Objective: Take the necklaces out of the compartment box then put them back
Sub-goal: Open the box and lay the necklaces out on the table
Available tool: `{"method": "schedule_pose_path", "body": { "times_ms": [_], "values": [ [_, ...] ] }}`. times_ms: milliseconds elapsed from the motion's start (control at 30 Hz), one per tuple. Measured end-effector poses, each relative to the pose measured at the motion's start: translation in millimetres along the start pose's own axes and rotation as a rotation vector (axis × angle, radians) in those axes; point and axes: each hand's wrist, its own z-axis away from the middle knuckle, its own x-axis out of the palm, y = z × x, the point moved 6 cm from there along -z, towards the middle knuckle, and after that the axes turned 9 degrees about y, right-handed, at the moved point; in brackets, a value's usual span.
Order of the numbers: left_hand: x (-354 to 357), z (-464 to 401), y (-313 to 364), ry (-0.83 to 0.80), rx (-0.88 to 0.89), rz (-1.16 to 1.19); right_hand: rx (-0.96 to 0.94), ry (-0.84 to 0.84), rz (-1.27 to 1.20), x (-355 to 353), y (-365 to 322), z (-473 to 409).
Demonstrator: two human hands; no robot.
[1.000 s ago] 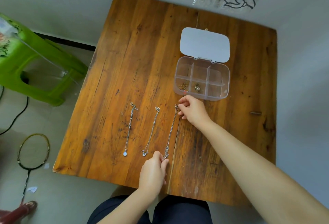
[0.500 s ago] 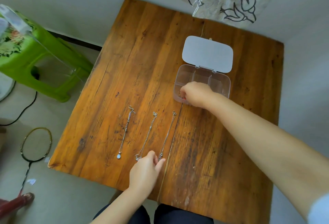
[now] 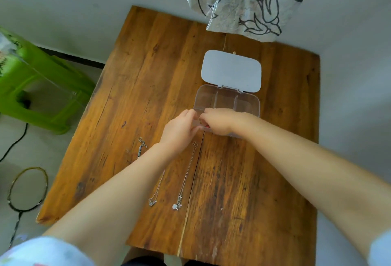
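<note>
A clear compartment box (image 3: 245, 105) lies on the wooden table (image 3: 148, 79) with its white lid (image 3: 231, 71) folded back. My right hand (image 3: 220, 123) reaches into the front left compartment, fingers pinched on a small gold necklace (image 3: 200, 120). My left hand (image 3: 179, 132) grips the box's front left corner beside it. Three silver necklaces lie stretched out in front of the box. My left forearm covers most of the left necklace (image 3: 142, 149). The middle necklace (image 3: 155, 196) and the right necklace (image 3: 186, 177) show their lower ends.
A patterned cloth (image 3: 243, 1) hangs over the table's far edge, just behind the box. A green plastic stool (image 3: 38, 88) stands on the floor to the left. A badminton racket (image 3: 27, 189) and a black cable lie near it.
My left hand left the lower end of the right necklace and moved up to the box. My right hand stays in the front left compartment. The camera tilted forward.
</note>
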Motion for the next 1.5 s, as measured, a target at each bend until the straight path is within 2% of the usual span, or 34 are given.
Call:
{"method": "schedule_pose_path", "body": {
  "times_ms": [100, 300, 533, 633, 700, 767, 867, 1033, 1167, 1367, 1500],
  "values": [
    [-1.2, -0.5, -0.4, 0.003, 0.022, -0.001, -0.027, -0.005, 0.037, 3.4, 1.4, 2.1],
    [-3.0, -1.1, 0.6, -0.006, 0.034, -0.008, -0.043, 0.04, -0.181, 5.8, 10.0, 6.5],
    [-4.9, -0.8, 3.0, -0.012, 0.021, -0.014, -0.052, 0.268, -0.371, -2.7, 20.4, 20.7],
    [-7.0, -1.7, 5.6, -0.039, 0.016, -0.13, -0.015, 0.431, -0.508, -21.6, 22.3, 36.1],
    [-14.6, -3.3, 11.5, 0.011, 0.004, -0.15, 0.015, 0.523, -0.623, -40.7, 20.6, 53.6],
    [-22.1, -5.7, 28.0, 0.011, 0.029, 0.028, 0.039, 0.575, -0.723, -57.1, 17.6, 73.6],
    [-33.0, -8.0, 55.0, -0.124, 0.016, 0.433, 0.092, 0.576, -0.983, -67.2, 18.4, 103.2],
    [-57.6, -9.6, 72.7, -0.28, 0.018, 0.545, 0.257, 0.527, -1.656, -31.7, 24.8, 145.7],
    [-55.5, -6.3, 74.6, -0.535, 0.014, 0.473, 0.459, 0.598, -1.893, 27.2, 16.0, 171.1],
    [-9.5, 5.8, 69.8, -0.861, 0.149, 0.092, 0.907, 0.448, -1.816, 145.4, -57.6, 188.4],
    [30.7, 15.1, 69.3, -0.858, 0.316, -0.067, 1.082, 0.468, -1.768, 191.8, -105.9, 183.4]
  ]
}}
